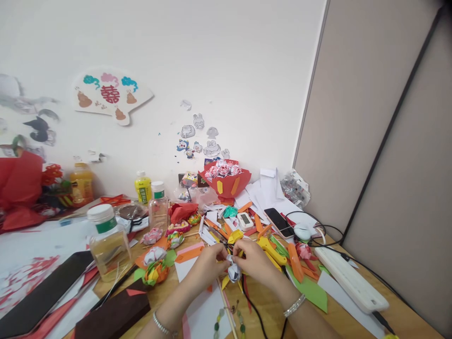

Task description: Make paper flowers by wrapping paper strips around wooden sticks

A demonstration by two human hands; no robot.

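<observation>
Near the front middle of the desk, my left hand (216,260) and my right hand (249,258) meet around a small crumpled white paper flower (233,271). The fingertips of both hands pinch its upper edge from either side. Yellow paper petals show just below the flower, and a yellow folded paper piece (235,236) lies beyond the fingertips. A thin wooden stick (226,306) runs toward the front edge below my hands. Beside it lie a green bead string (242,325) and a white sheet (203,308).
A red bouquet of paper flowers (226,186) stands by the wall. Left are a lidded jar of liquid (111,249) and several paper flowers. On the right lie a phone (278,222), yellow-handled scissors (273,252), a white power strip (351,280) and black cables.
</observation>
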